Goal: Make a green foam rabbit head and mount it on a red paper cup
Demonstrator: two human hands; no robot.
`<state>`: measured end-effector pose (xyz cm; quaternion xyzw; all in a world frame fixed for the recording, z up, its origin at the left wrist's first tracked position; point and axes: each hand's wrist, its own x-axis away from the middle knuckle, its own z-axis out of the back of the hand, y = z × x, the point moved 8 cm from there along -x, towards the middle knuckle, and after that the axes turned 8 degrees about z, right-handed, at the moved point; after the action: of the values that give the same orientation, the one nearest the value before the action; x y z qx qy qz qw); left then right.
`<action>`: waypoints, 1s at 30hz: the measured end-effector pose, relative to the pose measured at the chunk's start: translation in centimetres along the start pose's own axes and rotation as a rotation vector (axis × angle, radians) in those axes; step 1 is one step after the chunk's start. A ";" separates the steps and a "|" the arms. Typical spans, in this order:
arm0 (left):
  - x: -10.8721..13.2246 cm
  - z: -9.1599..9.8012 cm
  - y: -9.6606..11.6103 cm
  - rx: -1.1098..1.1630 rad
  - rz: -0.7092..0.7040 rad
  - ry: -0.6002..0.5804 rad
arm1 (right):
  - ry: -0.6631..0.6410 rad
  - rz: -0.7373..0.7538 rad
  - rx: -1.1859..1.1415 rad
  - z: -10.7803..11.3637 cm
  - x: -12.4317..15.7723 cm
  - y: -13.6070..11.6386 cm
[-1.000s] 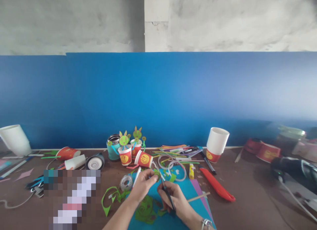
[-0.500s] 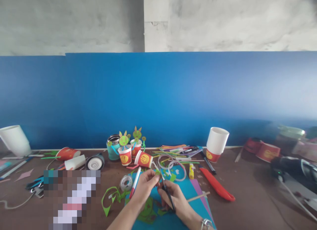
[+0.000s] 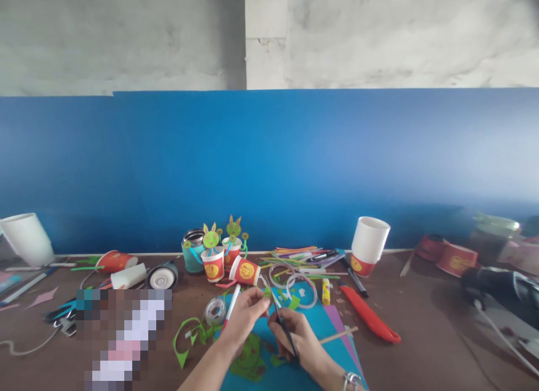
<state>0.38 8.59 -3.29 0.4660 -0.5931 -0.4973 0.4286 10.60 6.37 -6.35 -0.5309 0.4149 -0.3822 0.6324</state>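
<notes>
My right hand (image 3: 295, 336) is closed around the dark handles of a pair of scissors (image 3: 283, 325), whose blades point up and away. Pinched in my left hand (image 3: 249, 311) is a small piece of green paper (image 3: 266, 293), close beside the blades. Beneath both hands lies a blue sheet (image 3: 314, 346). A green paper cutout with drawn lines (image 3: 249, 354) rests on it, partly hidden by my left forearm. Curled green paper scraps (image 3: 185, 337), a roll of clear tape (image 3: 215, 311) and a white and red marker (image 3: 232, 307) lie left of my hands.
Paper cups with green animal faces (image 3: 213, 264) stand at the back by a teal flask (image 3: 191, 250). One red cup (image 3: 245, 271) lies tipped. Colored sticks (image 3: 295, 256), a yellow glue stick (image 3: 325, 292), a red cutter (image 3: 370, 315) and stacked cups (image 3: 369, 245) are to the right.
The scissor blades have parted slightly from the green paper, and my left hand has shifted a little to the left. The other things stay in place.
</notes>
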 end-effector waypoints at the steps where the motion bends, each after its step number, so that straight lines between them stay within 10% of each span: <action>1: 0.0 0.0 0.0 0.002 -0.001 0.002 | 0.000 -0.002 0.002 0.0 0.0 0.0; 30: 0.0 0.0 -0.6 0.000 0.025 -0.011 | 0.011 -0.018 -0.006 -0.1 0.1 -0.6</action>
<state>0.46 8.59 -3.87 0.4558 -0.6013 -0.4944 0.4316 10.49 6.17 -5.74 -0.5344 0.4148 -0.3894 0.6251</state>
